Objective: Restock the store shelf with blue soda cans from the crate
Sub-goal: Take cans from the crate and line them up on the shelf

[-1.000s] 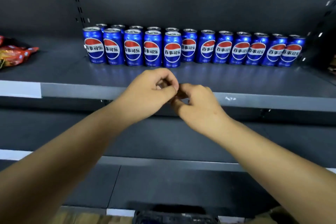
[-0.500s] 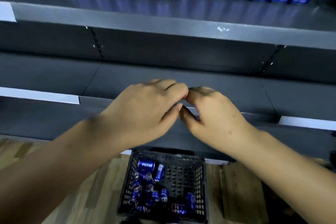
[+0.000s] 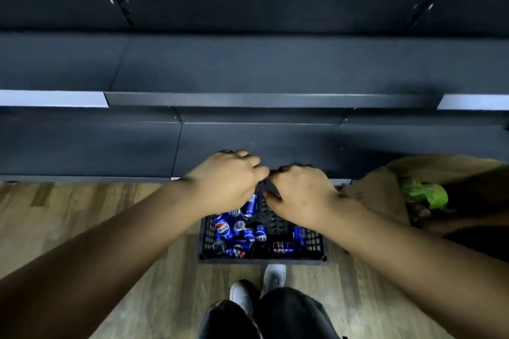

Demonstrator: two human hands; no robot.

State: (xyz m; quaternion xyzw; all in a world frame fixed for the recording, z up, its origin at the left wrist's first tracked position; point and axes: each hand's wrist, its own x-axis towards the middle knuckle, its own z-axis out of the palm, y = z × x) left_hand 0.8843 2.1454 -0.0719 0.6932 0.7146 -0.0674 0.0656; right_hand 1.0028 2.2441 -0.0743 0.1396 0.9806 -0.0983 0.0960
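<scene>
Dark shelves (image 3: 248, 69) are seen bare above the floor (image 3: 68, 215). The crate (image 3: 263, 259) is set at the floor's shelf-side edge, blue cans (image 3: 222, 228) tumbled inside. Left hand (image 3: 228, 181) and right hand (image 3: 300, 195) are held over it, fingers loosely curled, nothing gripped. Cans are judged rigid, slick, weighty if full; best taken round the side.
</scene>
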